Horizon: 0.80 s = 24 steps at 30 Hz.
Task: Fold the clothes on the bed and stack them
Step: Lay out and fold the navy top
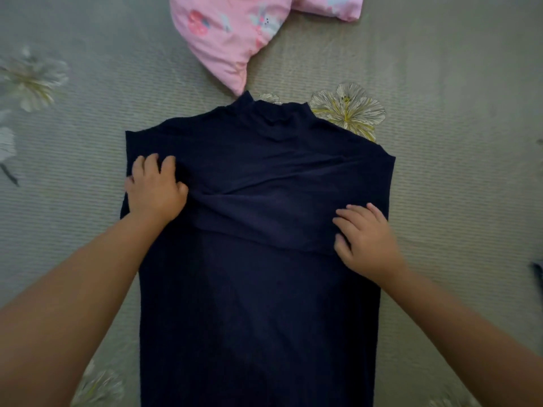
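The left hand (155,188) lies on the left shoulder area of the navy top (258,259) with its fingers curled down into the cloth, bunching a small ridge of fabric under the fingertips — it looks to be gripping a fold there rather than just resting. The right hand (365,237) sits on the opposite side, near the garment's right edge, fingers mostly straight and a little spread, pressing flat on the folded-over sleeve layer without pinching anything. Between the two hands a band of fabric crosses the chest, slightly rumpled, with creases running from one hand to the other. The top itself lies face-down or face-up — I cannot tell which — spread lengthwise on the bedspread (455,186), collar pointing away from the person and the hem running out of view below. It looks thin, soft and light, a stretchy knit that will drape and slide on itself rather than hold a crease, so it is best taken at the side edges or shoulder seams with both hands and smoothed flat after each fold. Just beyond the collar lies a pink floral pillow (229,39), almost touching it.
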### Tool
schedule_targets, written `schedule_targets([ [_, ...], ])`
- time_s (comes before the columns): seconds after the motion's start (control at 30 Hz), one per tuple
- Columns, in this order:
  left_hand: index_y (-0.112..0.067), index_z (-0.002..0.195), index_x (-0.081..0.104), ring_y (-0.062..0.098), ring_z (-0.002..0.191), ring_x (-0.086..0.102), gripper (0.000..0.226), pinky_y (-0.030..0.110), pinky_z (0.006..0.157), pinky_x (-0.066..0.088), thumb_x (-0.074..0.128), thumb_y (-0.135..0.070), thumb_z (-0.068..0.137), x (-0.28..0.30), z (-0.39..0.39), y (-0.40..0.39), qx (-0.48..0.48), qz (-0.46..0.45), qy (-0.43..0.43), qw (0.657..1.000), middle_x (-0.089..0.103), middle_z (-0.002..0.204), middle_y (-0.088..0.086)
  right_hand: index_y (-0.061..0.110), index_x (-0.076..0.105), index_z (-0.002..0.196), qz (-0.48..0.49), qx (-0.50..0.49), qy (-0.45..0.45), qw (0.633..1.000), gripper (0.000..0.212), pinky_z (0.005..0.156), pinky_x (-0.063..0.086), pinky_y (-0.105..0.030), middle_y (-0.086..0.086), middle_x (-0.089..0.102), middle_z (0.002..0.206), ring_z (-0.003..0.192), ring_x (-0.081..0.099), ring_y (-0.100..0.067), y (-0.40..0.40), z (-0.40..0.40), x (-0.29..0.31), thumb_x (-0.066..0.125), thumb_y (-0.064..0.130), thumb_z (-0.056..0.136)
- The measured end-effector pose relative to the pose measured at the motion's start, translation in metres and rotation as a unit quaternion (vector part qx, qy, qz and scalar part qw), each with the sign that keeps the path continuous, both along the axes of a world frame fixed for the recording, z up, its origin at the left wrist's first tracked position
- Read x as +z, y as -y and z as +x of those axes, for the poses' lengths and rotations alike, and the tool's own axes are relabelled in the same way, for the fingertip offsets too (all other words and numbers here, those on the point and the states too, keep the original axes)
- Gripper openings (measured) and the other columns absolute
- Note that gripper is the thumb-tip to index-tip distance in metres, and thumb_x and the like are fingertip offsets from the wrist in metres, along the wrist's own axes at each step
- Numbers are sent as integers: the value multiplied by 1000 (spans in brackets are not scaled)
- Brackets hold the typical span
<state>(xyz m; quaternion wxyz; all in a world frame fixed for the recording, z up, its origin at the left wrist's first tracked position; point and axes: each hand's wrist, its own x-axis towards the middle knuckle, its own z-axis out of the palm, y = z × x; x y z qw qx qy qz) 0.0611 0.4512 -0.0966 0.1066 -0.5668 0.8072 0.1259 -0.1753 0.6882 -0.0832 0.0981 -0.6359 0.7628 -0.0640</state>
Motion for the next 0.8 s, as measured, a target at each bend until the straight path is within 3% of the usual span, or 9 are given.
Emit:
schedule_targets([
  [0.07,-3,142,24,40,130,27,59,50,106,25,44,-32,94,0,13,5,123,30,-50,991,28,143,27,-5,69,90,-71,5,17,997,21,82,49,-56,-19,70,93,91,66,-37,36,14,-3,66,9,74],
  [0.13,2,137,32,42,122,38,57,51,100,33,47,-32,93,-2,24,10,194,30,-69,978,41,133,29,-2,65,106,-32,11,23,999,36,92,42,-56,-20,65,107,105,60,-37,75,27,-8,73,9,73],
  [0.23,0,126,49,40,113,49,42,45,92,38,50,-26,92,-9,34,16,191,19,-79,978,53,123,25,13,47,132,87,35,32,995,42,112,12,-46,-6,48,133,130,36,-22,118,38,-18,51,26,93],
  [0.33,-1,113,55,30,103,54,25,32,85,41,50,-16,93,-11,39,17,251,41,-260,932,58,111,17,14,61,115,107,31,47,993,30,103,25,-34,-3,58,112,110,49,-21,138,37,-25,42,27,96],
  [0.4,-7,103,50,22,92,51,11,21,74,34,48,-7,92,-10,47,15,282,41,-365,886,54,97,11,3,66,93,11,-68,144,987,22,86,37,-36,-10,62,92,93,56,-27,143,32,-20,50,17,93],
  [0.47,-4,103,49,18,87,48,11,16,70,31,46,-2,92,-10,57,12,254,13,-377,891,50,94,7,0,63,87,-28,-154,175,972,19,78,29,-31,-8,58,86,88,55,-28,148,27,-16,49,12,92],
  [0.57,6,110,49,21,90,51,19,19,71,31,44,1,91,-19,68,3,202,-20,-331,922,55,100,12,4,60,91,34,-179,116,976,23,79,24,-32,-9,58,94,92,53,-27,164,32,-24,42,16,95],
  [0.67,-1,120,48,30,102,56,28,25,82,36,44,-1,92,-23,67,2,225,-38,-337,914,60,114,17,4,59,95,57,-148,-9,987,25,84,24,-36,-10,59,100,95,52,-29,178,40,-36,40,19,96],
  [0.8,-3,115,56,28,85,59,26,24,75,37,43,-1,92,-19,62,14,195,-95,-355,909,65,98,18,3,58,93,41,-159,-54,985,24,82,23,-36,-12,59,98,90,52,-31,184,37,-39,40,19,96],
])
